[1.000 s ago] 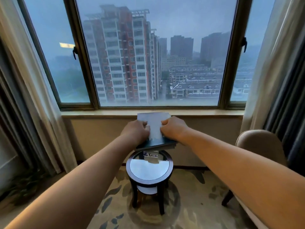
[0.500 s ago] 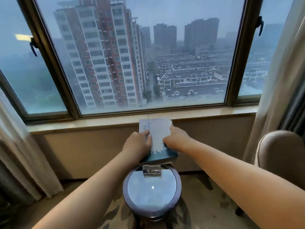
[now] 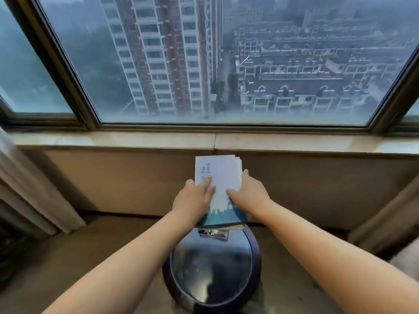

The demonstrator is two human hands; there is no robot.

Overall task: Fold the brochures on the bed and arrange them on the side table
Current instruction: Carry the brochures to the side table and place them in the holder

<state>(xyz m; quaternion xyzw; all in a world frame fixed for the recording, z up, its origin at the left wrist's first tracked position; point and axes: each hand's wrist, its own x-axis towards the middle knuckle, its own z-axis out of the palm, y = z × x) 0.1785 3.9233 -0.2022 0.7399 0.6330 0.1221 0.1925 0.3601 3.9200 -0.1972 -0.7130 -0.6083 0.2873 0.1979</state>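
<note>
Between the fingers of both hands: one stack of folded brochures [image 3: 218, 175], with a pale cover, blue lettering and a teal skyline band, its long edge running away from me. Left hand [image 3: 192, 200]: I log two digits laid close together on the top cover, gripping the left edge; the rest are hidden from me. Right hand [image 3: 249, 197]: thumb on the cover, fingers clamped along the right edge. Directly below the knuckles: round side table [image 3: 257, 252], dark rim, glossy top mirroring the stack. The stack's near end sits over the table's far rim, and I cannot tell whether it touches. Beyond the fingertips: stone window sill [image 3: 306, 143], then the window [image 3: 158, 64]. Out past the left hand's fingers: curtain [image 3: 27, 189].
</note>
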